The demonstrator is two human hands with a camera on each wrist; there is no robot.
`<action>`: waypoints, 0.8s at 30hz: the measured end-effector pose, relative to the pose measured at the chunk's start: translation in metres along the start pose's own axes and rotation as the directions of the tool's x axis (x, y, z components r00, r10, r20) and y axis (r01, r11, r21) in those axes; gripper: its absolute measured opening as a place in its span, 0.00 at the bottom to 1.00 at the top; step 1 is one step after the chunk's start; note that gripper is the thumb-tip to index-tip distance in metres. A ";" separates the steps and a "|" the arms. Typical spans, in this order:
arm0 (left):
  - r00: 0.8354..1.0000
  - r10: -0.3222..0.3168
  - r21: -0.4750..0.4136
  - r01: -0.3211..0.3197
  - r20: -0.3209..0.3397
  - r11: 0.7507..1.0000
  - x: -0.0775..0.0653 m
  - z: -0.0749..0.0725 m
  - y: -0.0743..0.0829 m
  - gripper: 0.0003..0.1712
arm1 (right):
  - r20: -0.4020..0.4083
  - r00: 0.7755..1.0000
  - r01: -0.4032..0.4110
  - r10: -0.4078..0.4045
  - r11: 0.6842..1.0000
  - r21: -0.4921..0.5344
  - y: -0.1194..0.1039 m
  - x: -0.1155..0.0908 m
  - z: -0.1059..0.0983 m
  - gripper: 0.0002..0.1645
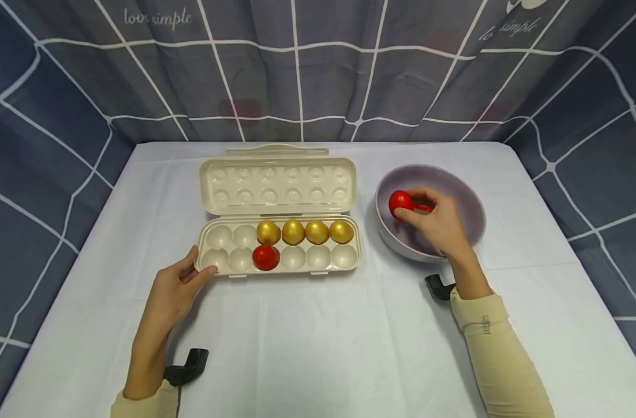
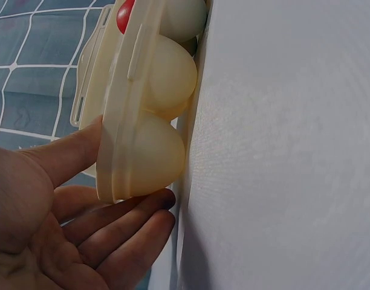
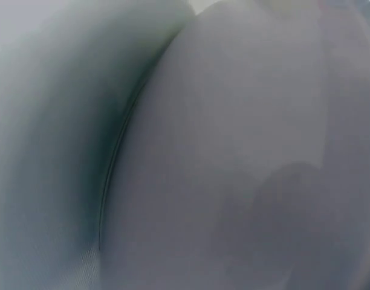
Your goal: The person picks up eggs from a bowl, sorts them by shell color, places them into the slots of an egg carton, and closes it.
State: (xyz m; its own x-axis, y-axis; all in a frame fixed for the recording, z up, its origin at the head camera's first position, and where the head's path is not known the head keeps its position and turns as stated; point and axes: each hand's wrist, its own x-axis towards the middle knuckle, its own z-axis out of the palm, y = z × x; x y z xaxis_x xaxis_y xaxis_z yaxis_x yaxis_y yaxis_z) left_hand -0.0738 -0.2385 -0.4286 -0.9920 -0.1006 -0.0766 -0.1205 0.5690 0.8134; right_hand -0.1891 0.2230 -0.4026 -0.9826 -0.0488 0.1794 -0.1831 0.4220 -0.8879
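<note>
My right hand [image 1: 437,219] pinches a red egg [image 1: 400,202] between thumb and fingers, inside the purple bowl [image 1: 466,200]. Another bit of red [image 1: 424,208] shows behind the thumb, mostly hidden by the hand. At the left, my left hand [image 1: 173,289] grips the near left corner of a cream egg carton [image 1: 278,271], thumb on the rim and fingers around the end, as the left wrist view also shows. Several gold eggs [image 1: 293,232] fill the right part of the carton's back row. One red egg [image 1: 266,257] sits in its front row, third cup from the left.
The carton's lid [image 1: 278,200] lies folded back behind it. A white cloth [image 1: 318,342] covers the table, and grey checked curtains [image 1: 328,75] close off the back and sides. In the right wrist view the bowl's outer wall [image 3: 191,181] fills much of the frame, blurred.
</note>
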 end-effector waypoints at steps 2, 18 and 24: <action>1.000 0.003 0.001 -0.003 -0.003 1.000 0.000 0.000 0.000 0.44 | -0.019 1.000 -0.013 0.013 1.000 0.013 -0.002 0.000 0.000 0.23; 1.000 -0.008 -0.005 0.008 0.004 1.000 -0.004 -0.001 0.002 0.45 | 0.014 0.945 0.319 -0.327 0.930 0.181 -0.054 -0.028 0.053 0.23; 1.000 -0.017 0.008 0.017 0.005 1.000 -0.001 -0.001 0.005 0.46 | 0.074 0.922 0.342 -0.380 0.888 0.307 -0.064 -0.033 0.093 0.24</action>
State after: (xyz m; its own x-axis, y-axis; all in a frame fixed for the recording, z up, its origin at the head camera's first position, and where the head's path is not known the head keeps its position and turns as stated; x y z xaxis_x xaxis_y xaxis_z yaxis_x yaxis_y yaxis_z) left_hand -0.0735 -0.2361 -0.4241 -0.9900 -0.1061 -0.0932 -0.1375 0.5737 0.8075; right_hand -0.1480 0.1131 -0.3911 -0.8387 -0.2728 0.4714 -0.5082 0.0807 -0.8574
